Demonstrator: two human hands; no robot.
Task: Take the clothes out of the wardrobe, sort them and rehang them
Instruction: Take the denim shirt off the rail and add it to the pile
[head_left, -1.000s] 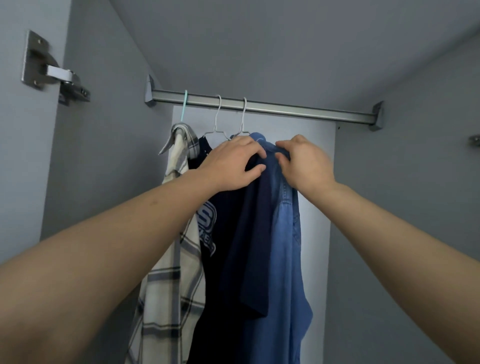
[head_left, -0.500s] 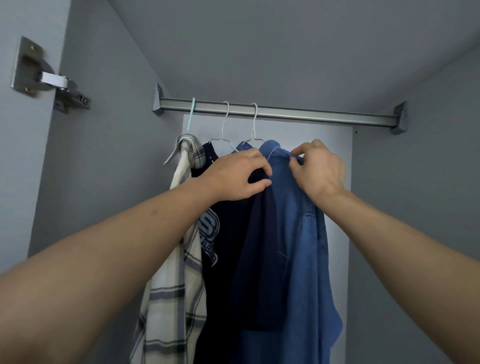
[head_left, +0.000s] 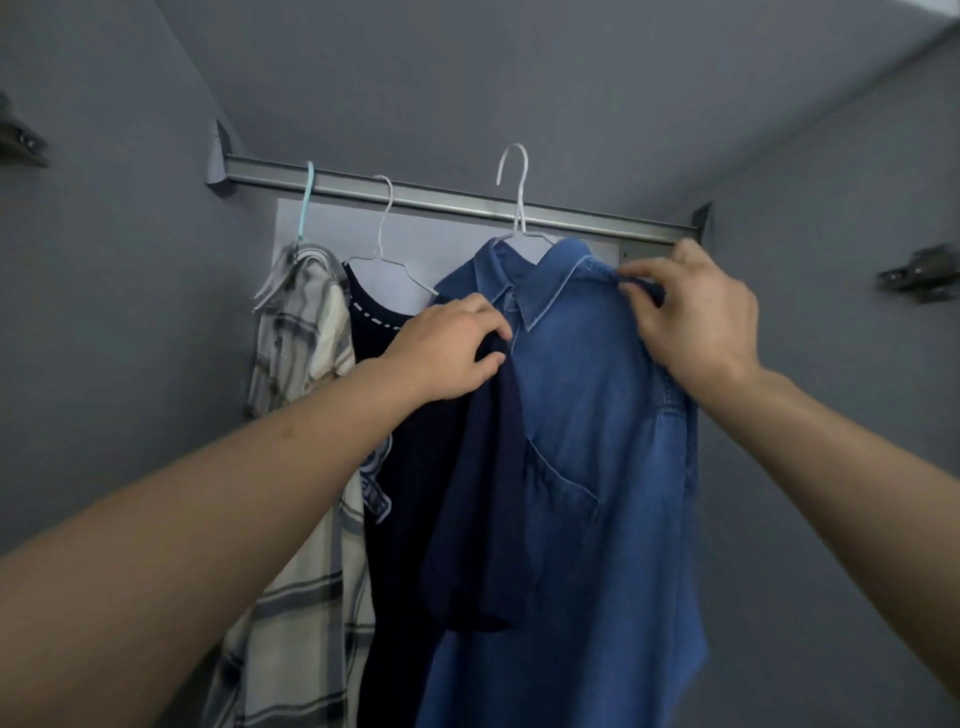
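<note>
The denim shirt (head_left: 597, 467) and plaid shirt (head_left: 301, 597) ran off the bottom edge. The left arm (head_left: 208, 545) hid most of the navy tee's (head_left: 410, 519) print.

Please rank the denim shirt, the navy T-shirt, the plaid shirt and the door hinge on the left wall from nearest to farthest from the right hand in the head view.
1. Denim shirt: its shoulder is pinched by the right hand.
2. Navy T-shirt: next garment to the left, still on the rail.
3. Plaid shirt: leftmost garment, on the teal hanger.
4. Door hinge: far left edge of the view.
</note>
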